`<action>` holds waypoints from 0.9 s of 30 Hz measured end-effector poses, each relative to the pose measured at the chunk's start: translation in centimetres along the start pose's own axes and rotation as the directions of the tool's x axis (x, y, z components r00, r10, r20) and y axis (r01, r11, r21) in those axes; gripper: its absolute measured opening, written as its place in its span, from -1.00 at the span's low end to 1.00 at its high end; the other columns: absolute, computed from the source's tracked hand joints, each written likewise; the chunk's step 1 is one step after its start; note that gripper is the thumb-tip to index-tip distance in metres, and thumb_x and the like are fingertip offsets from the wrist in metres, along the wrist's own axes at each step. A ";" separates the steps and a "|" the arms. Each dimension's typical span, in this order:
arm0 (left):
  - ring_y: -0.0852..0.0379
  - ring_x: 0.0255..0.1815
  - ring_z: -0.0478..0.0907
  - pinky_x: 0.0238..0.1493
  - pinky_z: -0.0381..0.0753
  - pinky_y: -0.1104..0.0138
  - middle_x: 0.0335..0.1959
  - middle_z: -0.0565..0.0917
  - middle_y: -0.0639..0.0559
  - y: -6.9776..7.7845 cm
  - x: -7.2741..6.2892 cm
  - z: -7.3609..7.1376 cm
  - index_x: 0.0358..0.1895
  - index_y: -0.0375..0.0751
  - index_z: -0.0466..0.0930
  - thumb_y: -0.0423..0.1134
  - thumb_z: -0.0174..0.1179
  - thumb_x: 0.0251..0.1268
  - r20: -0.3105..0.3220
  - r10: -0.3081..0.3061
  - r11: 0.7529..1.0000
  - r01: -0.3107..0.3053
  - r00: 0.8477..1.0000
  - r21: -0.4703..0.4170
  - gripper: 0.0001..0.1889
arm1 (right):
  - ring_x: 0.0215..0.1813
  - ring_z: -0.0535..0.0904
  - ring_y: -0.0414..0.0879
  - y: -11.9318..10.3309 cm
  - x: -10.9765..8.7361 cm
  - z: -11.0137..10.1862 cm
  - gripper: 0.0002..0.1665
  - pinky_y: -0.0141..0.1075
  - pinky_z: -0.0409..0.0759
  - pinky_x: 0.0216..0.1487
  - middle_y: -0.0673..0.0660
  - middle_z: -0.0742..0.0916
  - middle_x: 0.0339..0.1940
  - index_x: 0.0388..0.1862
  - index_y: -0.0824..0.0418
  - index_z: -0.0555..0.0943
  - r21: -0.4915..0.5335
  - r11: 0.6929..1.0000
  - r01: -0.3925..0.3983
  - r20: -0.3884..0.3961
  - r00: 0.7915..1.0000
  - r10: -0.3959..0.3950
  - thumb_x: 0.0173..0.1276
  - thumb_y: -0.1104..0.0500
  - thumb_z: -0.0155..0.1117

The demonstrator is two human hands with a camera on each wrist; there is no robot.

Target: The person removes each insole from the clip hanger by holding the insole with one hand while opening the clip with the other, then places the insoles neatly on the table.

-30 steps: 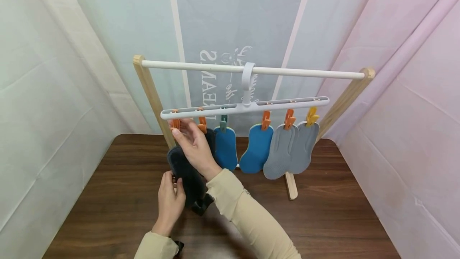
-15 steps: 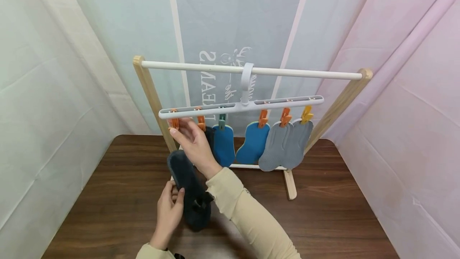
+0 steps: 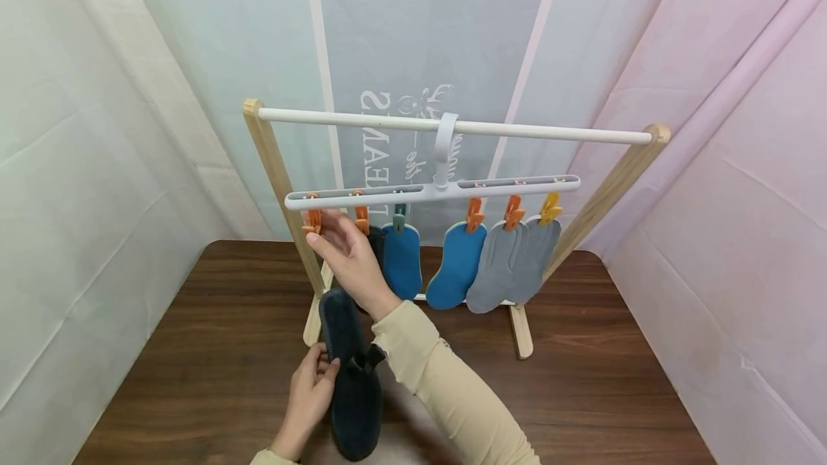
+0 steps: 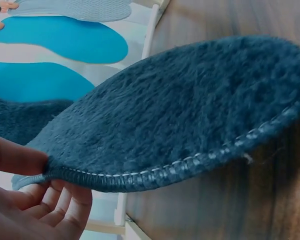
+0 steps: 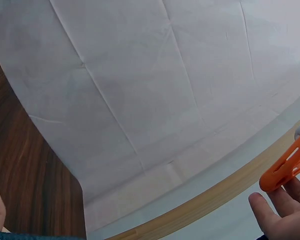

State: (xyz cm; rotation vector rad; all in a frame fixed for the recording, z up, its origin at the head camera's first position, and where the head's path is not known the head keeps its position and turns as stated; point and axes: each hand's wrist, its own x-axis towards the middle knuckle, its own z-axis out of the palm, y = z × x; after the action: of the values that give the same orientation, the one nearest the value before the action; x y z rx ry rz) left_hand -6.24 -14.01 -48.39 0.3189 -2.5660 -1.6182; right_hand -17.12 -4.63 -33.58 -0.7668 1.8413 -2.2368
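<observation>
Well below the left end of the grey hanger [image 3: 388, 198], a dark fuzzy insole [image 3: 357, 415] with a stitched edge is held over the worktop [image 3: 601, 379]. Its edge is pinched in the grip of the left hand [image 3: 306, 390], between thumb and fingers. Just under the hanger's left end, the end orange clip [image 3: 313, 217] is pinched at its lower part in the grip of the right hand [image 3: 354, 260]. Along the hanger's left half, a second dark insole [image 3: 377, 241], mostly hidden by the right hand, is hung from another orange clip [image 3: 361, 215], and a blue insole [image 3: 402, 264] from a green clip [image 3: 398, 219]. Under the hanger's right half, a second blue insole [image 3: 456, 264] and two overlapping grey insoles [image 3: 492, 271] are hung from two orange clips [image 3: 474, 217] and a yellow clip [image 3: 550, 209]. Above the hanger, its hook [image 3: 445, 138] is looped over a white rod [image 3: 549, 132].
</observation>
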 end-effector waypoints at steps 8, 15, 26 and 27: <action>0.31 -0.48 0.42 -0.44 0.43 0.48 -0.36 0.58 -0.05 -1.2 -0.2 0.4 -0.12 -0.37 0.51 -0.45 0.14 0.25 0.069 -0.022 0.999 0.020 0.997 0.038 -0.85 | 0.42 0.34 0.08 0.1 -0.2 -0.3 -0.41 -0.33 0.44 0.31 0.24 0.37 0.43 0.45 0.24 0.22 -0.009 1.000 -0.002 0.019 1.000 0.002 0.47 0.30 0.05; 0.26 -0.49 0.40 -0.45 0.40 0.46 -0.35 0.56 -0.03 -2.6 -0.1 0.6 -0.09 -0.40 0.51 -0.41 0.16 0.24 0.156 -0.056 0.997 0.046 0.986 0.065 -0.80 | 0.45 0.29 0.10 0.1 -0.5 -0.5 -0.36 -0.33 0.39 0.36 0.27 0.34 0.44 0.48 0.23 0.18 -0.057 0.997 0.044 0.033 0.999 -0.042 0.46 0.33 0.06; 0.22 -0.51 0.41 -0.49 0.39 0.45 -0.41 0.51 0.00 -4.2 -0.2 1.0 -0.11 -0.44 0.49 -0.40 0.17 0.24 0.209 -0.057 0.994 0.036 0.976 0.107 -0.79 | 0.48 0.23 0.09 0.2 -0.8 -1.0 -0.31 -0.33 0.35 0.39 0.24 0.25 0.51 0.52 0.22 0.08 -0.111 0.991 0.074 0.108 0.992 -0.062 0.47 0.33 0.03; 0.23 -0.52 0.40 -0.50 0.39 0.45 -0.43 0.51 0.01 -4.3 -0.2 1.0 -0.12 -0.44 0.49 -0.40 0.18 0.24 0.203 -0.048 0.993 0.024 0.978 0.118 -0.80 | 0.48 0.23 0.09 0.2 -0.9 -1.0 -0.30 -0.33 0.36 0.38 0.24 0.24 0.51 0.53 0.21 0.07 -0.123 0.989 0.075 0.116 0.991 -0.061 0.47 0.33 0.03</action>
State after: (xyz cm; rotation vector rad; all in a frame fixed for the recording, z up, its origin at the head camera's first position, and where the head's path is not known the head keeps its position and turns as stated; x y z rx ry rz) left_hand -5.66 -14.84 -52.71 0.2183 -2.8295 -1.5960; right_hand -16.89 -3.41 -34.14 -0.9703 1.9472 -2.0839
